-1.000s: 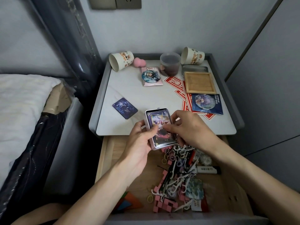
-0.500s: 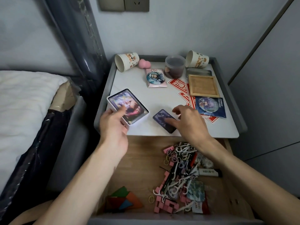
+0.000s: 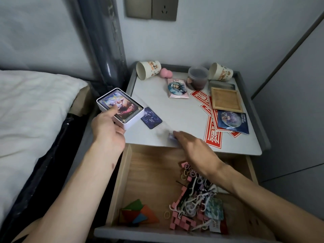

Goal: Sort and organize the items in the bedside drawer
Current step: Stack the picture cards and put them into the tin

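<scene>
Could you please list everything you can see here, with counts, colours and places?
nightstand: 1, white top, grey rim
paper cups: 2, cream, on their sides, back of top
sponge: 1, pink, beside left cup
tub: 1, clear, between cups
badge packets: 2, pink at back, blue at right
wooden board: 1, tan, right
paper cut-outs: several, red, under board
loose card: 1, dark blue, beside box
card box: 1, white, in left hand
drawer: 1, wood, open
flat shapes: several, multicoloured, drawer front-left
pile: many pink blocks, hair ties, white picks, drawer right
bed: 1, white, left
left hand: grips card box
right hand: blurred, over top's front edge
</scene>
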### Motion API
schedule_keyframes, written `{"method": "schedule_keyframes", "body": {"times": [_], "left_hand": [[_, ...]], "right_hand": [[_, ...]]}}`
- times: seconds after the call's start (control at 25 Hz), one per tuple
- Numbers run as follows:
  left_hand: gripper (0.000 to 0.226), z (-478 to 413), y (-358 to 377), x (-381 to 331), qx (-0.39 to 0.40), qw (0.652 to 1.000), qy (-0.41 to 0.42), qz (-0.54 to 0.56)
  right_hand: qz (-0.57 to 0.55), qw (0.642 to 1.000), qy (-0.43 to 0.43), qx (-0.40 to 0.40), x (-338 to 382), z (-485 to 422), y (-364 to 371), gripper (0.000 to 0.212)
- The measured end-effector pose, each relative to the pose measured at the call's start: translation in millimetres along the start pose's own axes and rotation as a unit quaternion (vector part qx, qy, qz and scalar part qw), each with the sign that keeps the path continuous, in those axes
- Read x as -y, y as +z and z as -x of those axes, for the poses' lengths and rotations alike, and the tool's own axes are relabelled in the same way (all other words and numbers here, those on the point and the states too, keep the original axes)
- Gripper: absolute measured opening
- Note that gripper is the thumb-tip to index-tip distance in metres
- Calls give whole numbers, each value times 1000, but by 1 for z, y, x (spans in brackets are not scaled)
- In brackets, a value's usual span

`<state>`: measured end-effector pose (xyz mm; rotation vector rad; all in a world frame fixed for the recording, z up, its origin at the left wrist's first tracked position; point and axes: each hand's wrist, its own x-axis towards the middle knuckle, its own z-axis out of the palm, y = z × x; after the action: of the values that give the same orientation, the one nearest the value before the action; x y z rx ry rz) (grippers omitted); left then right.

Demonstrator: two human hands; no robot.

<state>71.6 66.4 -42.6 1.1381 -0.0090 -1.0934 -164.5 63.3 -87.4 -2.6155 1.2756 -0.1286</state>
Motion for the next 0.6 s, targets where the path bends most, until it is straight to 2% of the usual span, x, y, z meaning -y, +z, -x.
{"method": "schedule_keyframes", "body": {"times": [0.04,0.16,0.24,0.32,0.4,0.52,0.6], "left_hand": [[5,-2,-1,-5,-7,1000,2,6],[7,-8,-4,-21,-14,999,14,42],[7,-13,-6,-28,-19,998,25,63],[10,-16,-9,-33,-23,997,28,73],[16,-18,-8,-36,-20,996,20,88],[18,-20,-6,-39,-21,993,7,112],[13,-20,-4,-39,-21,993,6,115]], "right_hand": [[-15,1000,5,-22,8,-7,-9,69],[33,995,-20,-93,36,-48,-20,57],[28,995,-10,-98,50,-84,-15,41],[41,997,16,-67,54,-114,1,33],[31,998,40,-22,53,-125,17,42],[-67,990,126,-3,56,-137,18,73],[-38,982,185,15,60,-150,9,74]]}}
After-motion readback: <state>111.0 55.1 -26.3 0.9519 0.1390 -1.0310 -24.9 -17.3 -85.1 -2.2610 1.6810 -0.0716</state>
